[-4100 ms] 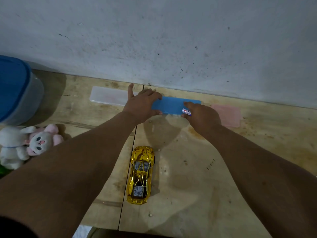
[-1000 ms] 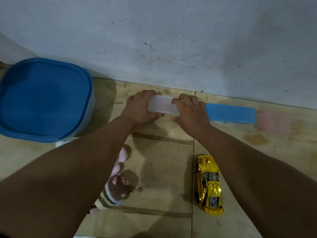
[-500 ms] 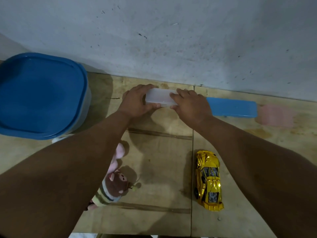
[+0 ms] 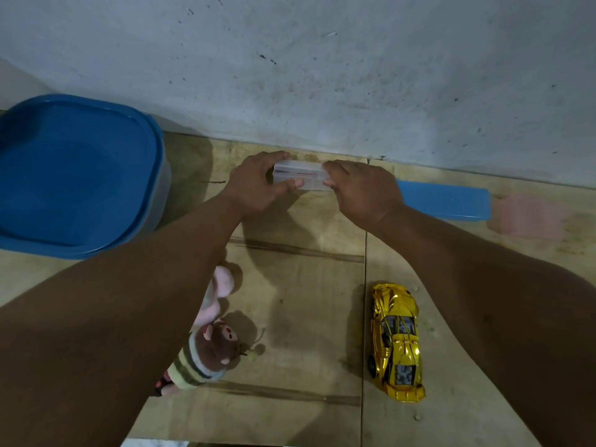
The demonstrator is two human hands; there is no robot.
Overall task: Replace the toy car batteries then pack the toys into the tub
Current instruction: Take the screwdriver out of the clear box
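Our left hand (image 4: 258,185) and right hand (image 4: 358,191) each grip an end of the clear plastic box (image 4: 301,179) near the wall. The gold toy car (image 4: 396,341) lies on the wooden floor (image 4: 306,301), the blue-lidded tub (image 4: 74,175) at left, plush toys (image 4: 209,346) beside our forearm.

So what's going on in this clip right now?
A person grips a clear plastic case by the wall, left hand and right hand at its two ends. The gold toy car lies untouched on the floor, plush toys lie nearby, and the tub still has its blue lid on.
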